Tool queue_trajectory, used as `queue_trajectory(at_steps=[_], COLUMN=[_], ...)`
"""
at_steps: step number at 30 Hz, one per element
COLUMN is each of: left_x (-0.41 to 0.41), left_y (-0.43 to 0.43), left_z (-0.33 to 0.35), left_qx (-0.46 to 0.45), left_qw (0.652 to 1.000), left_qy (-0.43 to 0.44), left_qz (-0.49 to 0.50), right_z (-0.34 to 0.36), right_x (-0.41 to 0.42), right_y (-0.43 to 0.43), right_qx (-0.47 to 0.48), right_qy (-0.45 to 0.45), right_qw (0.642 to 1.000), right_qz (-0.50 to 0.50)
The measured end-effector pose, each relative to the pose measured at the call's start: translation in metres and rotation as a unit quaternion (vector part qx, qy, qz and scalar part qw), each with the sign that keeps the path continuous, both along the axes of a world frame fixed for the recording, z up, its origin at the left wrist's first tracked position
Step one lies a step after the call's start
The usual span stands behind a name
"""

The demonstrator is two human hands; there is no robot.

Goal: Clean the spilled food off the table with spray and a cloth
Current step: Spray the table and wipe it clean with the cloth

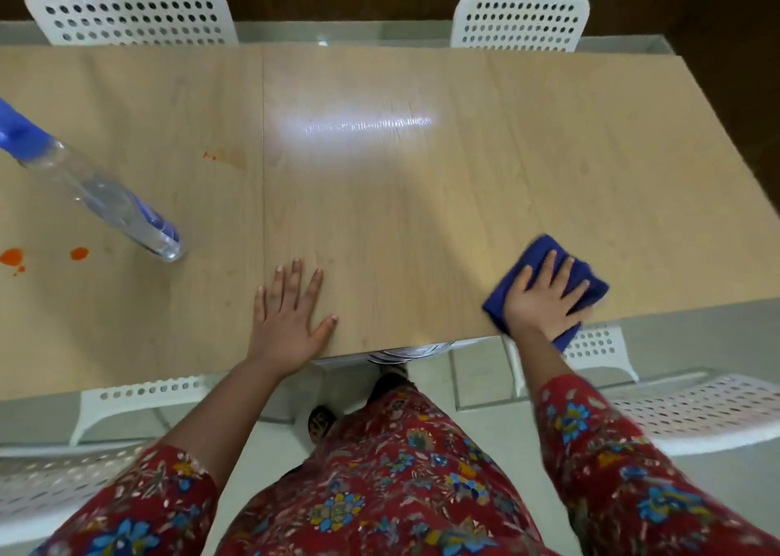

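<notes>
I see the L hand (291,319) flat on the table (380,196) near the front edge. Its fingers are straight and it holds nothing. The R hand (544,298) lies spread on the blue cloth (536,251) and presses it down at the front right edge; a bit of cloth hangs off. The spray bottle (105,200), clear w/ a blue top, has its base on the table at far left, apart from both hands. Orange spots (79,253) sit left of its base. A faint orange smear (223,157) lies further back. A white chair (131,8) w/ holes is behind.
</notes>
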State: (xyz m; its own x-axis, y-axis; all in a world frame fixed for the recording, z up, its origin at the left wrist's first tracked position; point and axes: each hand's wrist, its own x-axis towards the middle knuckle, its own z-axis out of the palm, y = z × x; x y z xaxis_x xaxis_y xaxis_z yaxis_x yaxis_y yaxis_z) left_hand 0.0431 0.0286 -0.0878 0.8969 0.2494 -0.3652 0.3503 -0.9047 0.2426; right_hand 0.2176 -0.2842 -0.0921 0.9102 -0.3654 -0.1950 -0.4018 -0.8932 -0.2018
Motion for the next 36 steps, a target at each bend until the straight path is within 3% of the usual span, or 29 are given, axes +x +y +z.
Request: queue_trajectory(at_steps=[2, 4, 7, 9, 11, 14, 18, 21, 24, 26, 29, 32, 36], left_x=[0.001, 0.004, 0.026, 0.047, 0.068, 0.085, 0.087, 0.088, 0.090, 0.089, 0.087, 0.087, 0.086], left_y=[-0.002, -0.004, -0.009, -0.011, -0.012, -0.013, -0.013, -0.012, -0.011, -0.012, -0.012, -0.011, -0.013], left_z=[0.000, 0.002, 0.009, 0.014, 0.017, 0.017, 0.015, 0.016, 0.015, 0.015, 0.017, 0.016, 0.016], left_qx=[-0.006, -0.011, -0.025, -0.037, -0.038, -0.045, -0.050, -0.055, -0.058, -0.062, -0.066, -0.065, -0.063], left_qw=[1.000, 1.000, 0.999, 0.999, 0.999, 0.997, 0.995, 0.994, 0.994, 0.995, 0.994, 0.995, 0.995], left_qy=[0.002, -0.005, -0.020, -0.021, -0.006, 0.054, 0.084, 0.096, 0.090, 0.083, 0.084, 0.081, 0.072], left_qz=[0.008, 0.019, 0.022, 0.018, 0.016, 0.015, 0.013, 0.011, 0.011, 0.012, 0.009, 0.015, 0.022], right_z=[-0.001, -0.004, -0.002, 0.001, 0.000, 0.002, 0.001, -0.005, -0.004, -0.001, -0.001, -0.005, -0.010], right_x=[-0.027, -0.054, -0.048, -0.009, 0.041, 0.090, 0.040, -0.010, 0.010, 0.052, 0.095, 0.070, -0.001], right_y=[0.043, 0.094, 0.140, 0.135, 0.108, 0.028, -0.041, -0.007, 0.029, 0.029, -0.005, -0.035, -0.009], right_qx=[0.006, 0.006, 0.026, 0.041, 0.018, -0.024, -0.018, -0.016, -0.013, -0.010, -0.019, -0.024, -0.038], right_qy=[-0.028, -0.067, -0.032, -0.038, -0.042, 0.004, 0.001, -0.047, -0.047, -0.034, -0.007, -0.041, -0.063], right_qw=[0.999, 0.981, 0.894, 0.868, 0.909, 0.976, 0.998, 0.993, 0.950, 0.925, 0.961, 0.989, 0.987], right_qz=[0.027, 0.182, 0.446, 0.493, 0.413, 0.218, 0.068, 0.104, 0.309, 0.379, 0.276, 0.142, 0.141])
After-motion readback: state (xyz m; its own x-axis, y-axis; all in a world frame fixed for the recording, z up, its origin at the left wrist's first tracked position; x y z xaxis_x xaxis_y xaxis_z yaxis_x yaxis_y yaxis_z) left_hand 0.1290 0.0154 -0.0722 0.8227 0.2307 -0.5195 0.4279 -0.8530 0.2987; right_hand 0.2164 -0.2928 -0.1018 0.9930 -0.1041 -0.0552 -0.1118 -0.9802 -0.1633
